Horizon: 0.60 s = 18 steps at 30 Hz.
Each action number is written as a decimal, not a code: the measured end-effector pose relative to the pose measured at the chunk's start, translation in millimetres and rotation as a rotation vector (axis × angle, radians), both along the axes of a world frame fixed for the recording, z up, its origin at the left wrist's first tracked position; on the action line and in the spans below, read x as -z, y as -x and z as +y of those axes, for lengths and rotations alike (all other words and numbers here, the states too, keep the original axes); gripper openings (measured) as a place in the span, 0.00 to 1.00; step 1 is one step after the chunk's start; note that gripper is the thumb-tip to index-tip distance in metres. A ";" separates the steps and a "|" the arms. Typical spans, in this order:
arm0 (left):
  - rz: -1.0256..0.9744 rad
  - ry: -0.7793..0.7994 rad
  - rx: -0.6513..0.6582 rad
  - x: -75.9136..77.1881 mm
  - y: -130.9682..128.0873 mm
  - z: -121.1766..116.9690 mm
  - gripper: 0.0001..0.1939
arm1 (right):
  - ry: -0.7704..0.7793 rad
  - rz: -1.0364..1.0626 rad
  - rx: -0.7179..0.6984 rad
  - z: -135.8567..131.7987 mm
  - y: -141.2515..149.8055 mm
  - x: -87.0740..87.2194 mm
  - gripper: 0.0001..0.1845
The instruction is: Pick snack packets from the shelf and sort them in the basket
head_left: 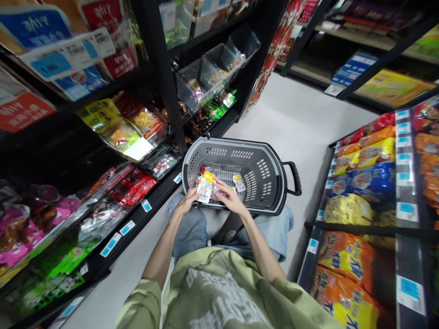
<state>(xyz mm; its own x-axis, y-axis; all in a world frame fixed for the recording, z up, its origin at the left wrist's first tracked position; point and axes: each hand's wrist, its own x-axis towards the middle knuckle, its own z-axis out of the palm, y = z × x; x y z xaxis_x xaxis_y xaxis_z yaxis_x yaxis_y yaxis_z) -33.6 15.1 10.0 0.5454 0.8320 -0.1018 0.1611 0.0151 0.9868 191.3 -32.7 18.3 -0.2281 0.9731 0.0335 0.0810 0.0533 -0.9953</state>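
Over the near left side of a grey shopping basket [236, 142], a small snack packet [206, 188] with a yellow top and white printed label is held up. My left hand [187, 200] grips its left edge, fingers closed on it. From the right, my right hand [228, 195] has its fingers on the packet's other edge. Inside the basket lies another small packet [239, 183] with a yellow and white label. Red packaging shows partly behind the held packet. The basket's black handle [294, 178] sticks out on the right.
Dark shelves on the left carry red packets [133, 186], green packets [73, 259] and clear plastic bins [197, 84]. To the right, a rack holds orange bags [346, 258] and blue bags [372, 177]. Pale floor [291, 112] runs between them. Boxes [355, 68] stand on the far shelf.
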 end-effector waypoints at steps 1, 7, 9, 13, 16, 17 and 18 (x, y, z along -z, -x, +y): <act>-0.012 -0.005 0.007 -1.0 -0.2 0.0 0.21 | 0.001 0.012 0.002 0.4 -0.1 0.1 0.22; 0.002 -0.005 0.003 -13.3 -7.3 -2.5 0.23 | 0.031 0.055 0.023 2.9 -0.4 1.0 0.24; 0.020 -0.003 -0.012 -14.9 -10.4 -3.4 0.24 | 0.035 0.054 0.010 2.8 -0.4 1.5 0.23; 0.078 -0.072 -0.038 -12.0 -15.1 -4.3 0.22 | 0.042 0.044 0.007 2.2 -0.3 2.0 0.22; 0.266 -0.195 -0.062 -9.4 -20.4 -6.3 0.23 | 0.032 0.055 0.042 2.5 -0.4 1.6 0.22; 0.375 -0.241 -0.067 -9.4 -23.0 -7.6 0.24 | 0.028 0.060 0.054 2.6 -0.4 1.7 0.21; 0.489 -0.292 -0.066 -10.2 -26.1 -9.3 0.26 | 0.027 0.065 0.060 2.7 -0.3 2.3 0.21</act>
<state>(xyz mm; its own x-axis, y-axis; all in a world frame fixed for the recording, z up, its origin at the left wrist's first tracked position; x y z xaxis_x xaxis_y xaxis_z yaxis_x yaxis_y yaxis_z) -7.5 5.8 20.2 0.4386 0.8942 -0.0896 0.6078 -0.2217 0.7625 191.6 -30.0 16.0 -0.1673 0.9857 0.0201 0.0181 0.0235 -0.9996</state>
